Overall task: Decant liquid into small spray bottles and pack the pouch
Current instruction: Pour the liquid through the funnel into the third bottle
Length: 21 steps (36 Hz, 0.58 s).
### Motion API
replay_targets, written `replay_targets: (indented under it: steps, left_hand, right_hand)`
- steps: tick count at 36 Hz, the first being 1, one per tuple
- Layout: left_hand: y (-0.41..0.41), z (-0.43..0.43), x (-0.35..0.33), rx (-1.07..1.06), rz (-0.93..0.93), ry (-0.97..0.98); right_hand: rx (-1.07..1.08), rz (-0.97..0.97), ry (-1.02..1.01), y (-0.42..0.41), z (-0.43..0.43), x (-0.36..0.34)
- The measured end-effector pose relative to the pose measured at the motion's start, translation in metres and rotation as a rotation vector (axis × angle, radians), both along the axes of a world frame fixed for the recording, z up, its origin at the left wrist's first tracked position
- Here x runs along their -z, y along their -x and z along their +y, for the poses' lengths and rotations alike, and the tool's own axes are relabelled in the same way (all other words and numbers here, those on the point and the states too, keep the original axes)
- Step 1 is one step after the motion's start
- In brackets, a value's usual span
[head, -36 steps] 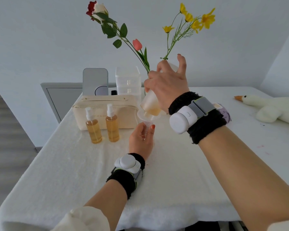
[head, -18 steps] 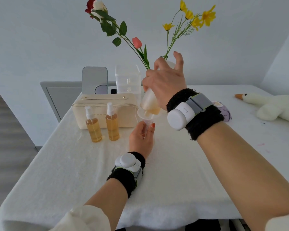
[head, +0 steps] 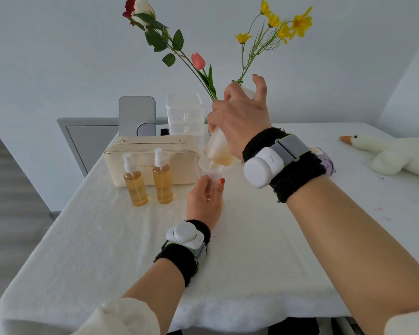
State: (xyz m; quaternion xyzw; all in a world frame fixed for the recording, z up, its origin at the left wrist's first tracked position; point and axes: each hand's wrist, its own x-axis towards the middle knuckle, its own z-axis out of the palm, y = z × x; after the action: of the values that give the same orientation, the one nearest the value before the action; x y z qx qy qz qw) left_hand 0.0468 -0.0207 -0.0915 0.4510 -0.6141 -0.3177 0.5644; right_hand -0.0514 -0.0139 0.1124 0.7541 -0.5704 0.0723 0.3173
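Observation:
My right hand (head: 240, 117) grips a frosted large bottle (head: 217, 147) tipped mouth-down, amber liquid gathered at its neck. The neck sits over a clear funnel (head: 209, 166). Below it, my left hand (head: 205, 199) wraps around the funnel's stem and a small bottle that my fingers hide almost entirely. Two small spray bottles (head: 135, 181) (head: 162, 177) full of amber liquid stand upright to the left, white pump caps on. Behind them stands a cream pouch (head: 150, 151), closed as far as I can see.
A white cloth covers the table (head: 102, 238). A mirror (head: 137, 116) and a clear drawer box (head: 184, 113) stand behind the pouch, with flowers (head: 198, 61) rising beside them. A white plush goose (head: 394, 153) lies at the right; a purple item (head: 328, 163) sits behind my right wrist.
The scene barely changes; my right hand keeps the large bottle tipped over the funnel while my left hand stays around the small bottle.

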Motion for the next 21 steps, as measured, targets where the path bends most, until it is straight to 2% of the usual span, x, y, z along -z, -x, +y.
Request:
replay_targets:
  steps: [21]
  left_hand:
    - [0.0001, -0.0007, -0.0009, 0.016, -0.004, 0.0]
  right_hand:
    - [-0.008, -0.01, -0.012, -0.0001, -0.001, 0.0019]
